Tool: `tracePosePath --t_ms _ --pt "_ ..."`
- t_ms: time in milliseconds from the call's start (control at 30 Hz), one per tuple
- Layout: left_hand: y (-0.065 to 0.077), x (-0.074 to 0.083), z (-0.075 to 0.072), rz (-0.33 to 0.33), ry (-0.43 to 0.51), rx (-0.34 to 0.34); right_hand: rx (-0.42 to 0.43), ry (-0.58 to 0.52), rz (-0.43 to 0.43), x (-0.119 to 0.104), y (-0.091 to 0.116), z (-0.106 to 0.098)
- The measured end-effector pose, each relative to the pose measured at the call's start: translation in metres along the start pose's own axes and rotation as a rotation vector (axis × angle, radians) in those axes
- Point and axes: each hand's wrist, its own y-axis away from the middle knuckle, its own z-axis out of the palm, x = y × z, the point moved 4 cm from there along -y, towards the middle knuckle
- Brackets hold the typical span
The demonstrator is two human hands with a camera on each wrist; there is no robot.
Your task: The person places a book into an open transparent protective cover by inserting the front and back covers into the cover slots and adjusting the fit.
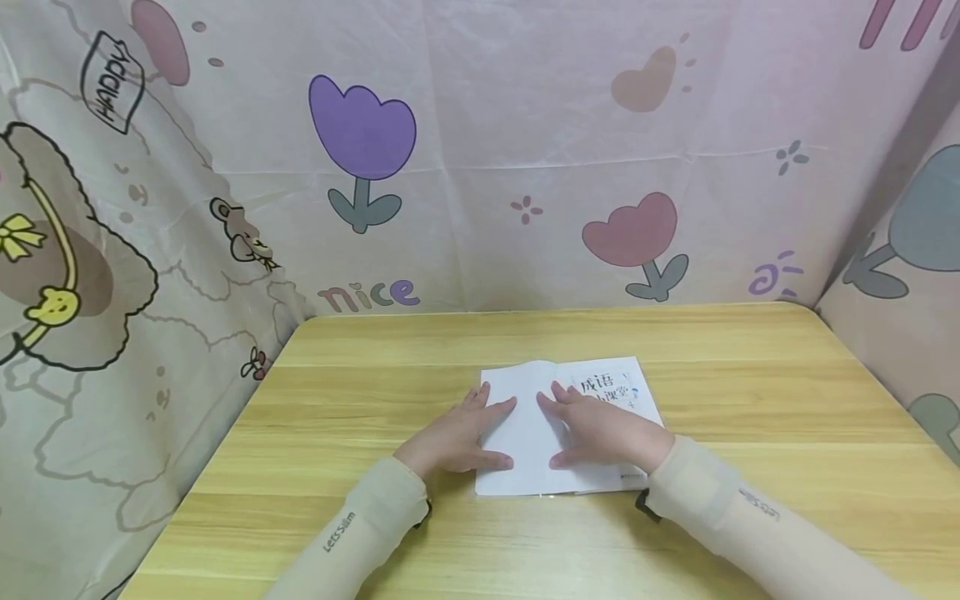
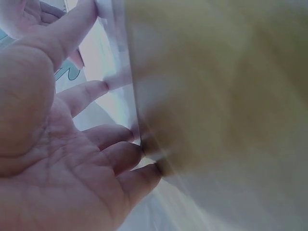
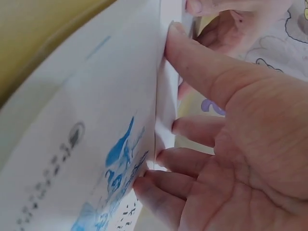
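Note:
A white book (image 1: 528, 433) lies spread on the table, its left page blank and its right page printed with Chinese characters. Across the left page's outer edge, my left hand (image 1: 461, 433) rests with fingers extended and spread. My right hand (image 1: 607, 425) lies over the right page near the fold, fingers extended, covering part of the title. In the left wrist view, the left hand's fingertips (image 2: 151, 171) touch the page surface. The right wrist view shows blue artwork on the printed page (image 3: 86, 110) beside the right hand (image 3: 231, 139), whose fingertips press near the fold.
The book lies on a light wood-grain table (image 1: 352, 375) with rounded back corners. Behind it hangs a cloth backdrop (image 1: 487, 108) printed with flowers, and another patterned cloth (image 1: 97, 417) hangs at the left. Beige sleeves (image 1: 375, 517) cover both forearms.

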Motion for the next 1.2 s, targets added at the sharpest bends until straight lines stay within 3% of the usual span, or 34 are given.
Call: tracePosePath --t_ms 267,400,533,700,1033,1200 --pt "0.001 0.002 -0.003 -0.059 -0.08 -0.038 -0.015 -0.143 -0.033 0.022 -0.001 -0.016" --pt "0.0 0.004 -0.006 -0.068 -0.095 -0.041 0.04 -0.185 0.05 0.056 0.001 -0.034" --pt "0.0 0.007 -0.008 -0.063 -0.084 -0.045 0.108 -0.141 0.141 0.091 0.001 -0.046" --pt "-0.002 0.008 -0.008 -0.065 -0.082 -0.054 0.092 -0.149 0.211 0.119 0.001 -0.049" --pt "-0.007 0.005 -0.005 -0.049 -0.093 -0.064 0.038 -0.106 0.21 0.129 -0.012 -0.054" --pt "-0.009 0.005 -0.004 -0.045 -0.106 -0.063 0.007 -0.156 0.189 0.132 -0.017 -0.055"
